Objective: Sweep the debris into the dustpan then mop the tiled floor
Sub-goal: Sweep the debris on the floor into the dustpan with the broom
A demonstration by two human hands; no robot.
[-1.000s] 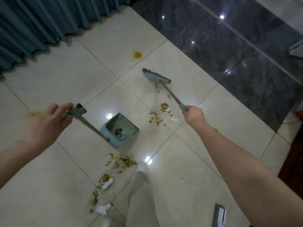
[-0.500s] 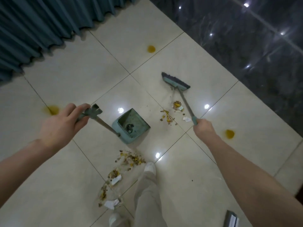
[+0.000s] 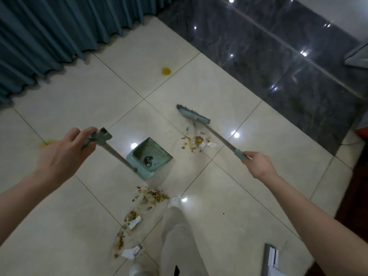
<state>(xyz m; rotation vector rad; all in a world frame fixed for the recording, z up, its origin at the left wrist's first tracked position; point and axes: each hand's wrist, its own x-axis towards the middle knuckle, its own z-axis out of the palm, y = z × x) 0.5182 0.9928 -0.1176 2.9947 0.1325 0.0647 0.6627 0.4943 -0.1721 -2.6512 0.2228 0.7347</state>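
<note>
Head view: both forearms are extended forward and downward over the pale tiled floor (image 3: 79,108). The left hand (image 3: 65,154) is held back-up, wrist straight, with its fingers (image 3: 87,131) and thumb curled round the teal top grip of the dustpan's long handle (image 3: 117,154). That handle slopes down and away to the dustpan (image 3: 151,156), which is set on the floor at mid-floor with its mouth turned toward the dark border. A small dark clump is seen inside the pan.

The right arm is stretched out straighter. The right hand (image 3: 258,165) is seen from the back, closed round the teal end grip of the broom (image 3: 219,139); its fingertips are hidden beneath the hand. The broom head (image 3: 193,114) is placed on the floor, near the dark marble border (image 3: 258,56) and beyond the pan.

Debris (image 3: 197,142), yellow-brown scraps with white paper bits, is noted between the broom head and the pan, just beside the pan's far corner. A second patch (image 3: 151,196) lies just behind the pan, close to a white shoe (image 3: 174,202), and a trail (image 3: 129,222) runs on toward the near edge of the floor.

Yellow stains are recorded near the curtain (image 3: 59,26) side (image 3: 165,71) and at the floor's left edge (image 3: 46,144).
</note>
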